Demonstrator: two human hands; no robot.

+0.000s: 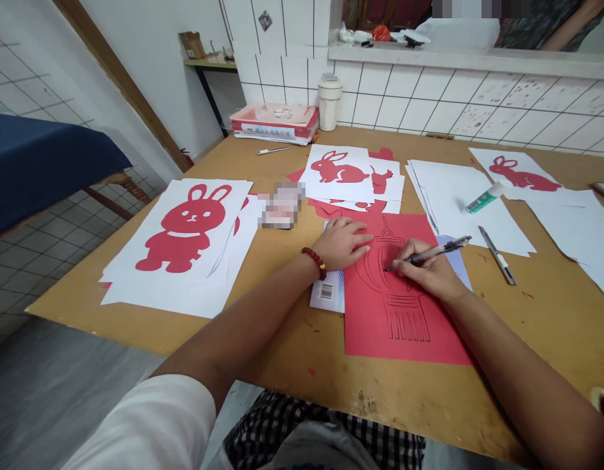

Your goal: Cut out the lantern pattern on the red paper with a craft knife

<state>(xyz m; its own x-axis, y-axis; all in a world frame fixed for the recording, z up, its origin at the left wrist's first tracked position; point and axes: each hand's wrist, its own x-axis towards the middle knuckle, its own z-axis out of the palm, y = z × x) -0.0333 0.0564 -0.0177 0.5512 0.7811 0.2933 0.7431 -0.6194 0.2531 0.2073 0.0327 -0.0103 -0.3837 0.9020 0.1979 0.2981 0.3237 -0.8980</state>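
A sheet of red paper (pixel 370 326) lies before me, with a lantern drawn on it in dark lines, its fringe towards me. My right hand (pixel 424 267) grips a pen (pixel 441 250), the tip at the lantern's body. Fingers spread, my left hand (pixel 344 241) rests flat on the red sheet's left edge and holds nothing. Under the red sheet sticks out a pale booklet (pixel 326 297) with a barcode. To the right are a utility knife (pixel 498 256) and a glue stick (pixel 485 198), the latter on white sheets (pixel 446 179).
On the left, white sheets bear a red paper rabbit (pixel 189 228). More rabbit cutouts (pixel 338 168) lie behind my hands and at far right. A white cup (pixel 330 101) stands beside a paper stack (pixel 275 123) at the table's (pixel 282 339) back edge. Another person's arm shows beyond the ledge.
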